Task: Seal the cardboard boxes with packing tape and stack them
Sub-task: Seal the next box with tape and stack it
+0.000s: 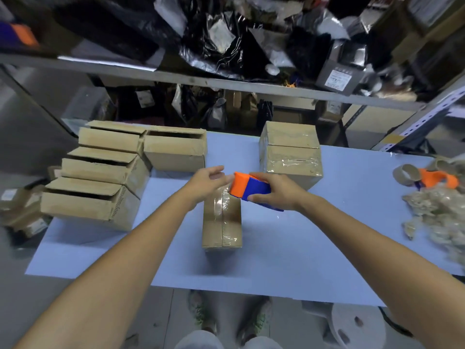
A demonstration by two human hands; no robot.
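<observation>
A narrow cardboard box [222,222] lies in the middle of the blue table [302,248], with clear tape along its top seam. My right hand [274,190] grips an orange and blue tape dispenser [249,188] over the box's far end. My left hand [207,181] hovers just left of the dispenser, fingers relaxed, holding nothing. At the back right stands a stack of two taped boxes [292,154]. Several boxes with unsealed flaps [100,182] crowd the table's left side.
At the right edge lie empty tape cores [406,175], another orange dispenser [437,178] and a heap of crumpled tape [437,217]. Metal shelving [226,84] full of bags and parcels rises behind the table. A white stool [357,326] stands below the front edge.
</observation>
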